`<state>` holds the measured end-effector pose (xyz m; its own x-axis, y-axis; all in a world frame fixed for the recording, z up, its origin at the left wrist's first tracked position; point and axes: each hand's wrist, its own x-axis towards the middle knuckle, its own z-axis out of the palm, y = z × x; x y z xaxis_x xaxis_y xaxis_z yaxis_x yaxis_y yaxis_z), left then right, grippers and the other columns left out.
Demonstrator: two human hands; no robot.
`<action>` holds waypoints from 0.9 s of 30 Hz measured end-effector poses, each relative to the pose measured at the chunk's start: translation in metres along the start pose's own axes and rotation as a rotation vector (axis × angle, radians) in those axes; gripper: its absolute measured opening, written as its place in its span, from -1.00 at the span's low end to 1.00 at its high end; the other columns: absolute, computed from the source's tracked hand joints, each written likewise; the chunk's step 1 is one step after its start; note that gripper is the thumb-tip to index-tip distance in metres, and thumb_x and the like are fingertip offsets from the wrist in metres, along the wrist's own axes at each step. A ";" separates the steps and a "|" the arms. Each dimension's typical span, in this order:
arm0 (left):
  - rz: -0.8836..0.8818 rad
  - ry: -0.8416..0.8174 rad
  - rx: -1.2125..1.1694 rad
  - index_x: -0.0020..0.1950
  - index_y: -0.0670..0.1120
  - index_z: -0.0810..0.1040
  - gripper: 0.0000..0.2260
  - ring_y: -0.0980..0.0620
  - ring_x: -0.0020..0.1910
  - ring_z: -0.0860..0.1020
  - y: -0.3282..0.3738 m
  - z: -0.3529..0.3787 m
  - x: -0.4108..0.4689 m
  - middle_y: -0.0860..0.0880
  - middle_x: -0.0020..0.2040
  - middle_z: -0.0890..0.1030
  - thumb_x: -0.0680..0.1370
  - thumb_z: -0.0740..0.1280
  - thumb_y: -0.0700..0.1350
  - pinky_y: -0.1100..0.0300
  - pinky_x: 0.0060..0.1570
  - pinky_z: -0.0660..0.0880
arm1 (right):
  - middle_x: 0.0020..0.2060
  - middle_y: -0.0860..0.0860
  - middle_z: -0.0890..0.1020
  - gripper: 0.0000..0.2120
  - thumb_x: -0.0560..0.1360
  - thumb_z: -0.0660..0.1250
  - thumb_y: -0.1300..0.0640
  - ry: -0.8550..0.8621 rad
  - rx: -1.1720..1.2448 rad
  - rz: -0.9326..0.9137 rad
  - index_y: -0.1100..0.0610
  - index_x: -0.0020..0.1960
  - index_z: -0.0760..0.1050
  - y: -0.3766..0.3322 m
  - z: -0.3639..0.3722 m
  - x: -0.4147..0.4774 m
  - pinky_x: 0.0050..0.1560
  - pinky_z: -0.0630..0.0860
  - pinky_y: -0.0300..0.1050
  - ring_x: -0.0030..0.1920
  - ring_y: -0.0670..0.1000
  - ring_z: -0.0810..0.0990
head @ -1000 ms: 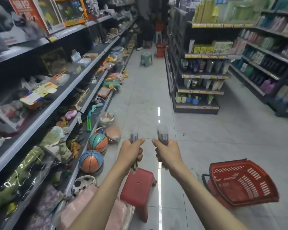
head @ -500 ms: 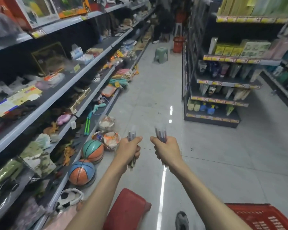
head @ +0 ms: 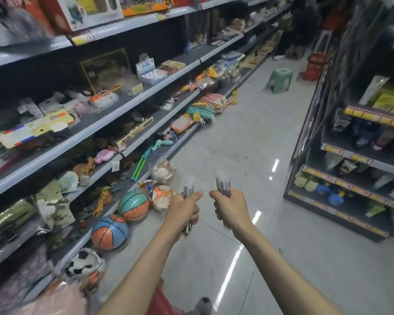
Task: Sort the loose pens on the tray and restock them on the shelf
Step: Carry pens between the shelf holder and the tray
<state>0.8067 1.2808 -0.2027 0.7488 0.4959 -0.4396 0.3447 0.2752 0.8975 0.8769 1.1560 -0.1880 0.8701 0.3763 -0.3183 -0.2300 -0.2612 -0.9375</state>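
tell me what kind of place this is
Most likely a general store aisle: long stocked shelves run down the left side, basketballs sit on the bottom tier, and yellow price strips line the shelving opposite.

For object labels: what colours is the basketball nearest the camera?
The basketball is orange and blue with black seams; head view.

Grey glossy tile floor [head: 248, 137]; far down aisle on it, green stool [head: 279, 81], red basket [head: 315, 67] beyond. Left: grey tiered shelving [head: 114, 112] packed with toys, boxed toy blaster [head: 34, 130] on middle tier. Lowest tier: two basketballs [head: 134, 205] side by side. Right: dark shelving [head: 359, 159], yellow price strips.
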 end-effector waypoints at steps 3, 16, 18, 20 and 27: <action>0.005 0.056 -0.028 -0.09 -0.04 0.31 -0.77 0.01 -0.47 0.18 0.018 -0.002 0.055 0.00 -0.41 0.20 0.64 0.36 -0.10 0.17 -0.44 0.17 | -0.46 0.00 0.34 -0.72 0.48 0.38 0.14 -0.046 -0.022 -0.010 0.06 -0.30 0.31 -0.018 0.007 0.058 -0.44 0.24 -0.14 -0.43 0.03 0.30; 0.057 0.219 0.013 -0.08 -0.09 0.38 -0.79 0.01 -0.48 0.31 0.139 -0.022 0.293 -0.06 -0.40 0.34 0.63 0.37 -0.06 0.16 -0.45 0.27 | -0.46 0.03 0.41 -0.71 0.50 0.39 0.13 -0.109 -0.114 -0.012 0.05 -0.32 0.34 -0.104 0.047 0.326 -0.53 0.23 -0.26 -0.45 0.03 0.37; 0.068 0.214 0.052 -0.15 -0.07 0.38 -0.76 -0.01 -0.45 0.32 0.157 -0.020 0.326 -0.06 -0.41 0.35 0.62 0.38 -0.05 0.14 -0.41 0.27 | -0.48 0.00 0.42 -0.72 0.46 0.39 0.07 -0.128 -0.158 -0.024 0.03 -0.33 0.34 -0.116 0.051 0.365 -0.48 0.29 -0.19 -0.45 0.03 0.39; 0.074 0.222 0.126 -0.21 -0.06 0.39 -0.73 -0.02 -0.43 0.34 0.172 -0.016 0.362 -0.05 -0.42 0.37 0.62 0.37 -0.02 0.15 -0.38 0.29 | -0.50 -0.02 0.44 -0.73 0.41 0.39 0.01 -0.135 -0.212 -0.047 0.03 -0.35 0.36 -0.126 0.055 0.410 -0.39 0.34 -0.09 -0.46 0.04 0.42; 0.060 0.382 0.227 -0.32 -0.05 0.41 -0.67 0.02 -0.48 0.39 0.221 0.000 0.495 0.04 -0.49 0.41 0.62 0.39 -0.04 0.17 -0.37 0.30 | -0.49 -0.01 0.43 -0.74 0.34 0.39 -0.05 -0.248 -0.259 -0.069 0.03 -0.34 0.36 -0.160 0.075 0.584 -0.33 0.37 -0.02 -0.44 0.04 0.41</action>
<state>1.2536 1.5866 -0.2222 0.5233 0.7857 -0.3299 0.4549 0.0698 0.8878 1.3891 1.4839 -0.2347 0.7400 0.5968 -0.3102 -0.0291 -0.4324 -0.9012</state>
